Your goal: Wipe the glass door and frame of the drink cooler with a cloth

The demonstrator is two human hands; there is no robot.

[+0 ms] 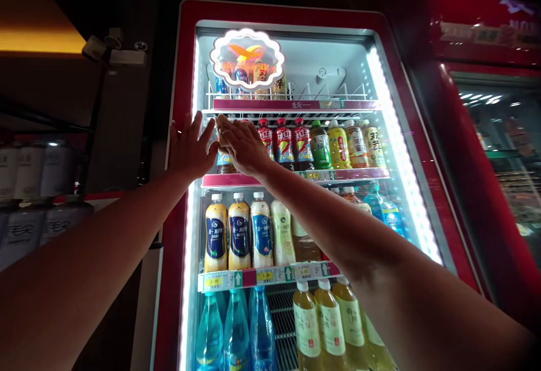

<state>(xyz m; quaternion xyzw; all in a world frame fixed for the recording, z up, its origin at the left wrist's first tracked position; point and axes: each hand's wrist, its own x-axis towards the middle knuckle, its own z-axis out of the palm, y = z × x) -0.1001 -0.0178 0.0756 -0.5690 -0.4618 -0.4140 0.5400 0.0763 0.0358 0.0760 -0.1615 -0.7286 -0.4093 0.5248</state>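
Observation:
My left hand [192,150] reaches up to the left edge of a glass-door drinks fridge [270,13], its fingers spread. To its right, my right hand [242,142] lies against the glass with fingers stretched out toward the upper left. A pale patch at its fingertips may be a reflection; I cannot make it out. Behind the glass, my right hand and forearm partly hide the row of red-labelled bottles [284,140]. A glowing scalloped sign [247,32] shows on the door just above both hands.
Milk-tea bottles [239,233] stand on the middle shelf, with blue bottles [235,326] and yellow-green bottles [307,320] below. A second red fridge [473,49] stands at the right. Cans [54,168] sit on a dark rack at the left.

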